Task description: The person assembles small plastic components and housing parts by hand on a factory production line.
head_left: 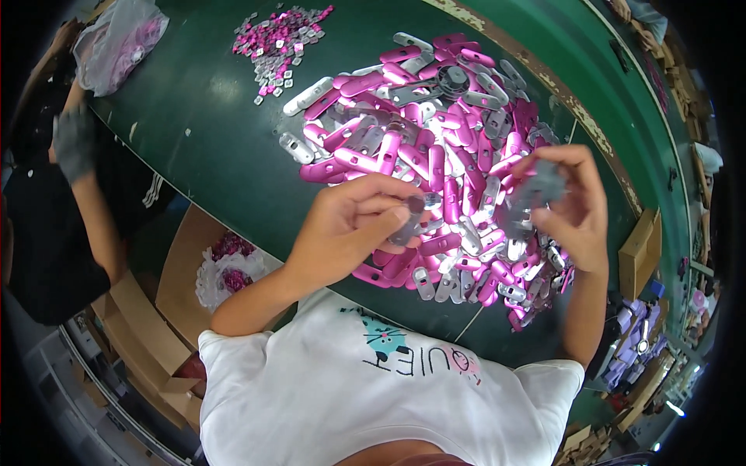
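"What does the left hand [342,225] hold?"
"A small dark part [406,229], pinched between thumb and fingers."
"And the right hand [576,206]?"
"Its fingers curl about a grey piece [536,194], blurred."
"Beneath those 2?"
"A heap of pink and silver oblong casings [437,167] on a green surface [194,124]."
"Farther off?"
"A smaller pile of squarish bits [278,45]; left of it, a translucent bag [116,50] and a co-worker's grey glove [74,144]."
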The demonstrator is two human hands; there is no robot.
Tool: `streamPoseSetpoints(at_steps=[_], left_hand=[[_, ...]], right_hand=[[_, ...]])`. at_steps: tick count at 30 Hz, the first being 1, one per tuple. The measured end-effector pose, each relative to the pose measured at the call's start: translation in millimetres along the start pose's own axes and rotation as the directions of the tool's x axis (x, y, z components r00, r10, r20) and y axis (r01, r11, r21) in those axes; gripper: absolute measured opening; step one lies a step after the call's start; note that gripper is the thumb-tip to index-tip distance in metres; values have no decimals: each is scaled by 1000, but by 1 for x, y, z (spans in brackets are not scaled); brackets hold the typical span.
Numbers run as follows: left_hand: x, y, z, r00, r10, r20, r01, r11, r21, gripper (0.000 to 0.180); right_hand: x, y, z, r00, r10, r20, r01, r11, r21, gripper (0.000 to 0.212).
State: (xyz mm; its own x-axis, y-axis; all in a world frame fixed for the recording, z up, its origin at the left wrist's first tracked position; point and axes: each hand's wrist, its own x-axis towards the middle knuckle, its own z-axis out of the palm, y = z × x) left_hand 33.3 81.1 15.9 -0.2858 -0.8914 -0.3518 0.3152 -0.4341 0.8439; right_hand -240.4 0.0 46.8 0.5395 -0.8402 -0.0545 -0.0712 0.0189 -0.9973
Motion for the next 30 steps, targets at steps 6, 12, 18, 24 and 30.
streamPoseSetpoints(at_steps=[6, 12, 18, 24, 30], left_hand=[[3, -5, 20, 993, -76, 91, 79, 996, -30, 28], [4, -14, 25, 992, -73, 106, 78, 996, -50, 32], [6, -22, 34, 984, -126, 123, 150, 967, -208, 35], [7, -27, 37, 978, -147, 151, 171, 971, -165, 33], [9, -26, 36, 966, -156, 208, 188, 971, -144, 33]], right_hand=[[7, -12, 35, 951, 180, 250, -270, 878, 395, 53], [-6, -6, 37, 966, 108, 235, -128, 989, 73, 42], [-4, 10, 45, 977, -36, 210, 45, 998, -35, 45], [-4, 13, 46, 978, 14, 207, 4, 996, -84, 35], [-6, 15, 44, 976, -2, 216, 26, 994, -109, 34]])
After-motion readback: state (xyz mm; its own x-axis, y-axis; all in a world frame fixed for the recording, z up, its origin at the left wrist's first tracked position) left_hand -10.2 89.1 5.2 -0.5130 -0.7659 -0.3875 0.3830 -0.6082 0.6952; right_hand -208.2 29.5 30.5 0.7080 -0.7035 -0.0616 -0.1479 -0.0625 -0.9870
